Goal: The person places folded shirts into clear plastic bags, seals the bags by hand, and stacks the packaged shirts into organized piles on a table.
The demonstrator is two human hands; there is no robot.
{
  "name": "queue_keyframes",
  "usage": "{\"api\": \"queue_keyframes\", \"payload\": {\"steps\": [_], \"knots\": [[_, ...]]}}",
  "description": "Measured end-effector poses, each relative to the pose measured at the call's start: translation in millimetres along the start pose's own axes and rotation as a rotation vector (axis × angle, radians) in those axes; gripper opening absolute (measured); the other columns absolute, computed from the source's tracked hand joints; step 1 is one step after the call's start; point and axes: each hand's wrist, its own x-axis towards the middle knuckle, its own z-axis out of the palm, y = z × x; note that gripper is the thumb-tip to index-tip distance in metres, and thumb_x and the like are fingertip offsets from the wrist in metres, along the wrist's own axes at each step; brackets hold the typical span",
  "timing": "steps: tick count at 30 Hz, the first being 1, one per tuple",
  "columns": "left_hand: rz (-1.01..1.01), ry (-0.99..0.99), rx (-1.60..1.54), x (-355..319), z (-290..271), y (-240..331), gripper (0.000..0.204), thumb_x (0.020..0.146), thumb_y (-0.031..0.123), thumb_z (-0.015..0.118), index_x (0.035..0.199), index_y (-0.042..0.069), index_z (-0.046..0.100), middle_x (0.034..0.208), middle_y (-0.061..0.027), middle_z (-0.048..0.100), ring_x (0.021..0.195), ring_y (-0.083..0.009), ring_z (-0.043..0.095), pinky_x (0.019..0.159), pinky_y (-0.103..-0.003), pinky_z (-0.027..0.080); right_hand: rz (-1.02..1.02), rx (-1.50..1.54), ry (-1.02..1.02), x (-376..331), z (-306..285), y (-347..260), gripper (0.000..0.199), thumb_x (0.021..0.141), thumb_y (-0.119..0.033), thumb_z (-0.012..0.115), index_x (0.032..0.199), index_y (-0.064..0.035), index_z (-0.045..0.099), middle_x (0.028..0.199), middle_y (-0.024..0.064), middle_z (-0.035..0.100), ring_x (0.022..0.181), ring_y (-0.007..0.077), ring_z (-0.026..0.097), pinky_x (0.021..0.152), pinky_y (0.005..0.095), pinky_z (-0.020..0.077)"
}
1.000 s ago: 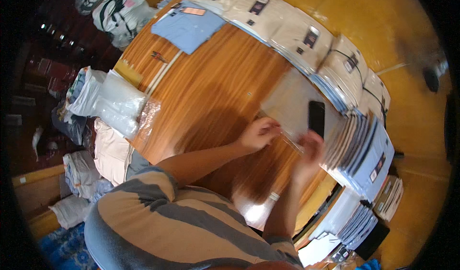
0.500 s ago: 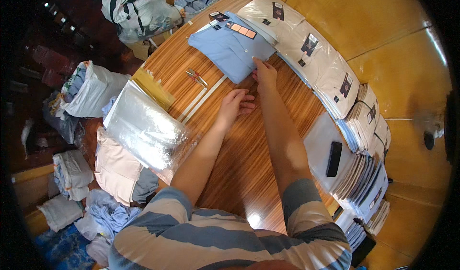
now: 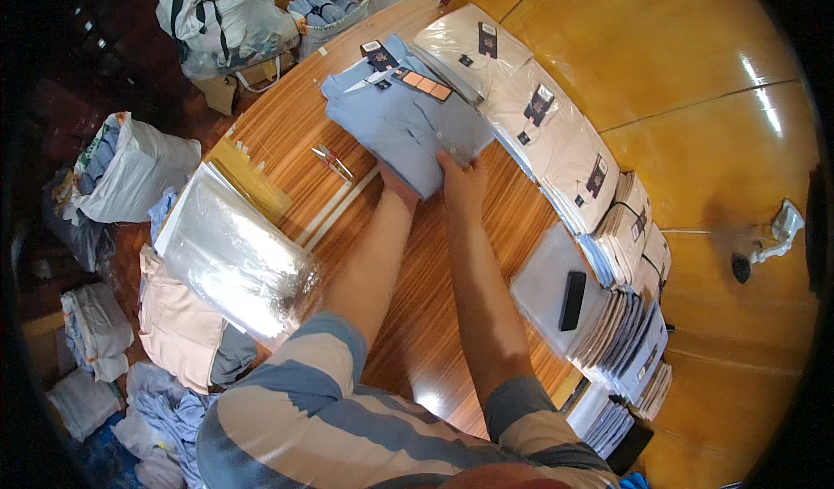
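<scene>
Change observed: both arms are now stretched further forward than half a second ago, and the hands have closed onto the near edge of the folded light-blue shirt (image 3: 404, 124); a second ago they were working near the clear bag and the dark phone (image 3: 572, 300) at the right.
Left hand (image 3: 395, 187): largely hidden under the shirt's near-left corner; fingers cannot be made out, so the grip cannot be told, though it touches the cloth.
Right hand (image 3: 463, 181): fingers spread flat on the shirt's near-right edge, thumb beside them, pressing rather than pinching.
Shirt position: lying flat at the far side of the tabletop (image 3: 434, 315), collar away from the person, card tags near the collar, just beside the row of bagged white shirts (image 3: 556, 142).
Nearby items: small metal scissors (image 3: 332, 161) lie left of the forearms, apart from the shirt; a stack of clear plastic bags (image 3: 234, 259) sits at the left edge.
Assessment: attention has shifted from the right-hand pile to the blue shirt, which appears to be the piece now in hand.
</scene>
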Motion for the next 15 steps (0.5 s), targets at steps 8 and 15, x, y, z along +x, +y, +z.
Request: {"api": "queue_keyframes", "payload": {"steps": [8,15], "knots": [[-0.41,-0.083,-0.225,-120,-1,5,0.058,0.107,0.046,0.041,0.151,0.009,0.047,0.144,-0.0125,0.059,0.131,-0.0316,0.056,0.117,-0.048,0.04,0.107,0.018,0.054,-177,-139,2,0.046,0.092,-0.007,0.078,0.131,0.0031,0.057,0.124,0.014,0.068,0.113,0.0224,0.065,0.099,0.0354,0.0516],[-0.654,0.262,0.375,-294,-21,41,0.055,0.107,0.044,0.046,0.15,0.009,0.048,0.139,-0.0124,0.062,0.124,-0.0278,0.062,0.112,-0.044,0.045,0.416,-0.112,0.027,-343,-242,12,0.047,0.092,-0.011,0.08,0.132,0.0012,0.057,0.12,0.0083,0.07,0.106,0.0199,0.067,0.094,0.0329,0.0528]]}}
